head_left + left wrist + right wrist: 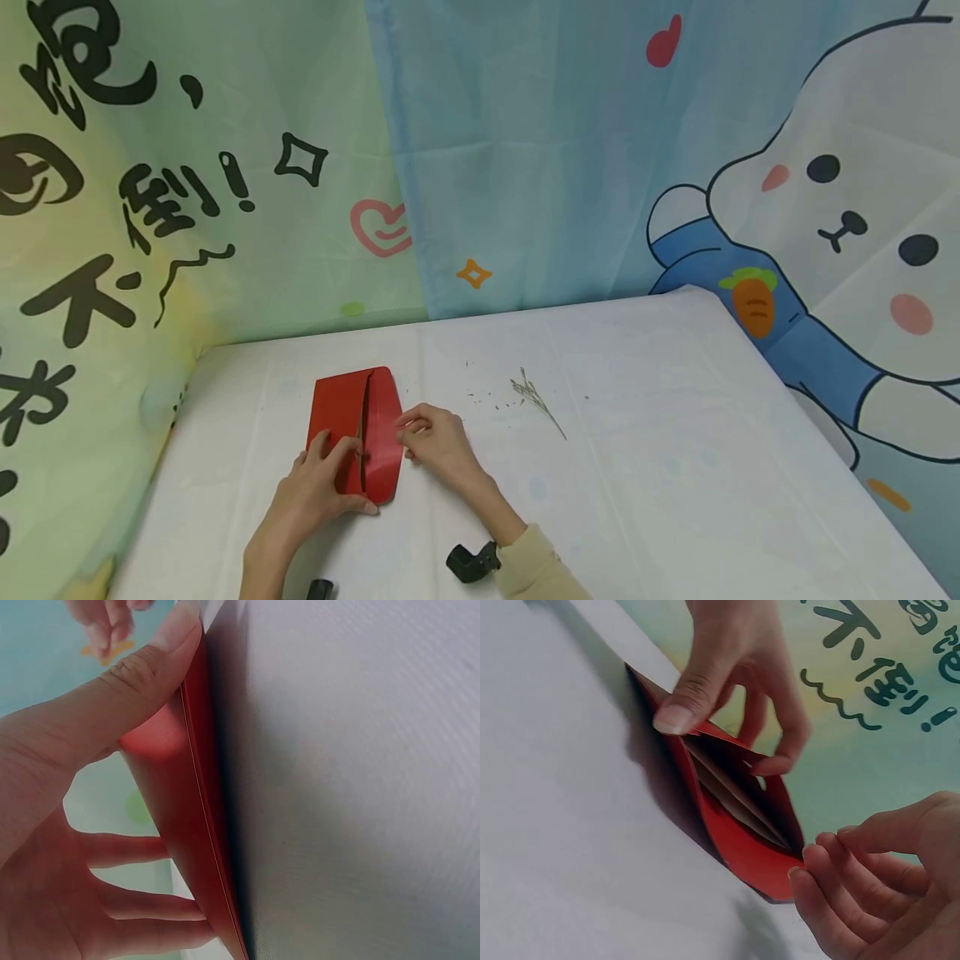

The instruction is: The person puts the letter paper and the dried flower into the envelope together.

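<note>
A red envelope [341, 408] lies on the white-covered table, flap side toward the right, its mouth spread a little. My left hand [318, 483] grips it, thumb at the near edge and fingers over the pocket side. Seen from the right wrist, the left thumb and fingers hold the mouth apart, and a pale sheet [735, 791] shows inside. Beside the flap [757, 862] is my right hand [438, 442], its fingers loosely bent and their tips close together at the flap's edge. Nothing shows between those fingertips.
To the right of the envelope lies a thin dried sprig [538, 402], with small dark crumbs [497, 407] scattered near it. A black device [472, 563] sits at the right wrist. Behind the table hangs a printed cloth [525, 167].
</note>
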`<action>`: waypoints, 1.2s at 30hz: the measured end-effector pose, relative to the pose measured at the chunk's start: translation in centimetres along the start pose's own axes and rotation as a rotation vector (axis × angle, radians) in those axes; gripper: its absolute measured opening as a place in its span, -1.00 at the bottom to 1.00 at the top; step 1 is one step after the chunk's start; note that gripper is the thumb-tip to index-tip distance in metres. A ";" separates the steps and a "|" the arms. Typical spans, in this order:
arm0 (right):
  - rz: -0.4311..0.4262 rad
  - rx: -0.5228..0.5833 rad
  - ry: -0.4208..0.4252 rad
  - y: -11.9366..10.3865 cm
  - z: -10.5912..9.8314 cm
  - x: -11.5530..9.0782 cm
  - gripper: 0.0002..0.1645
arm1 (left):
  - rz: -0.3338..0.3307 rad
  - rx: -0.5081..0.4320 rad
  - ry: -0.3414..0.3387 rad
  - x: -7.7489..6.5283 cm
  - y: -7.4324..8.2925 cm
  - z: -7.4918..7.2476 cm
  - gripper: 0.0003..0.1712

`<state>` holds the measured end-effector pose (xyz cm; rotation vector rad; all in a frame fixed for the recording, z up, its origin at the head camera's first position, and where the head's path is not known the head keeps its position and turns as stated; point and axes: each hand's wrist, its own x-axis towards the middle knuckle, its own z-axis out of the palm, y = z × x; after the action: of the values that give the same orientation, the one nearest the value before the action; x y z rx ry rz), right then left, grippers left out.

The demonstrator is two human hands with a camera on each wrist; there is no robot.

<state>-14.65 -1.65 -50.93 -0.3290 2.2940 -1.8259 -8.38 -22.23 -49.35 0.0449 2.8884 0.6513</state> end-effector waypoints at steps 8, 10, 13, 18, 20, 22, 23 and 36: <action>-0.106 -0.144 0.066 -0.9 -1.7 -0.4 -0.83 | -0.004 -0.005 0.001 0.0 0.0 0.1 -0.02; -0.126 -0.197 0.094 -1.0 -2.1 -0.5 -0.84 | -0.003 -0.008 0.001 -0.1 0.0 0.1 -0.02; -0.157 -0.290 0.142 -1.0 -2.6 -0.4 -0.88 | 0.000 -0.007 0.001 -0.1 -0.1 0.1 -0.01; -0.186 -0.377 0.200 -1.1 -3.3 -0.4 -0.95 | -0.006 -0.007 -0.003 -0.1 -0.1 0.0 -0.02; -0.184 -0.401 0.229 -1.1 -3.6 -0.4 -0.97 | -0.010 -0.009 -0.006 -0.1 -0.1 0.0 -0.03; -0.177 -0.436 0.272 -1.1 -3.8 -0.5 -0.95 | -0.013 -0.013 -0.009 -0.1 -0.1 0.0 -0.04; -0.171 -0.453 0.298 -1.0 -4.0 -0.5 -0.94 | -0.015 -0.015 -0.012 -0.1 0.0 0.0 -0.04; -0.066 -0.597 0.480 0.2 -8.6 0.2 -0.87 | -0.007 -0.013 -0.012 -0.2 0.0 -0.1 -0.05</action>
<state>-17.31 6.35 -49.25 -0.0391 3.1762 -1.2999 -8.18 -22.25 -49.21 0.0373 2.8716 0.6671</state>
